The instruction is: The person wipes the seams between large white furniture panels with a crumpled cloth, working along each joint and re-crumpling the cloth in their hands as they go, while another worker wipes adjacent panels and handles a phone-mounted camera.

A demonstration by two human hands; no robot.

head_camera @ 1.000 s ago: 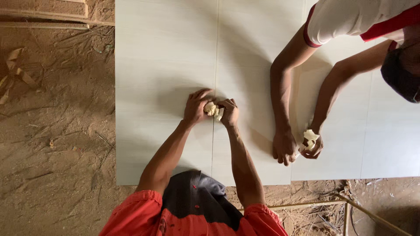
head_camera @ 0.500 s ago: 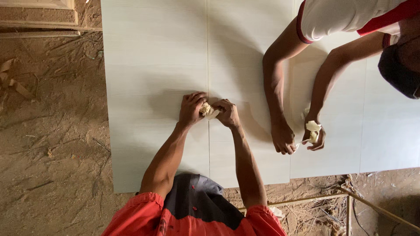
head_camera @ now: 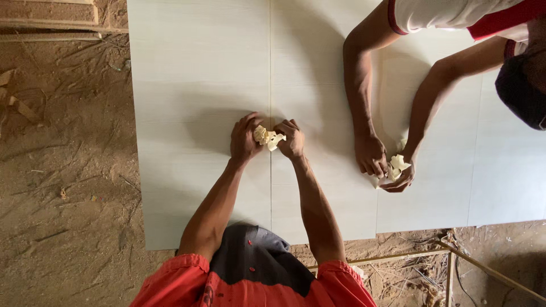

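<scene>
Left hand (head_camera: 245,138): fingers curled shut, gripping the left edge of a crumpled cream wad (head_camera: 267,137).
Right hand (head_camera: 293,139): fingers closed on the wad's right edge, knuckles up.
Wad: pinched between both hands, pressed onto the seam (head_camera: 270,68) where 2 pale panels (head_camera: 199,74) meet.
Co-worker's hands (head_camera: 382,165): well apart to the right, on the next seam, clutching a second cream wad (head_camera: 397,165).
Ground (head_camera: 62,170): sawdust-strewn dirt beside the panels; wooden plank (head_camera: 48,11) at top left.
</scene>
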